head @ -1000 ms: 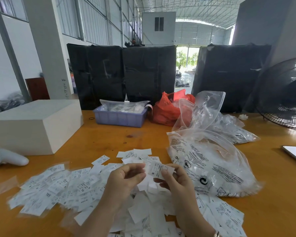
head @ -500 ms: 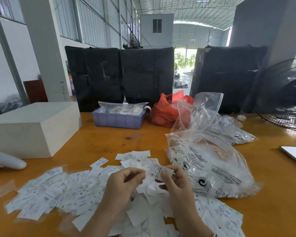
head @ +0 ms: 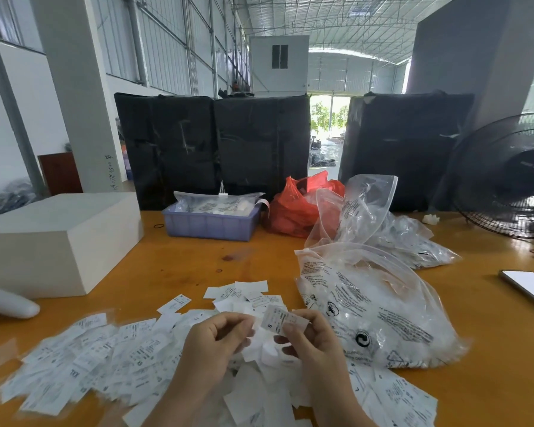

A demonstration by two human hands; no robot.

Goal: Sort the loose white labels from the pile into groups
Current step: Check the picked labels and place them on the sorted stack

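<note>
Right hand (head: 313, 337) pinches one label (head: 282, 321) marked S above the pile (head: 111, 355); left hand (head: 216, 340) curls, grip apparently empty. Best read the size first, then drop it with matching ones

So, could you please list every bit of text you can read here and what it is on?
"S": on the label pinched in the right hand.
"XXL": apparently, on a label in the pile.
Recycling sign: on the clear bag; its paragraphs are too small to read.
Handwriting on the pillar: illegible.
</note>
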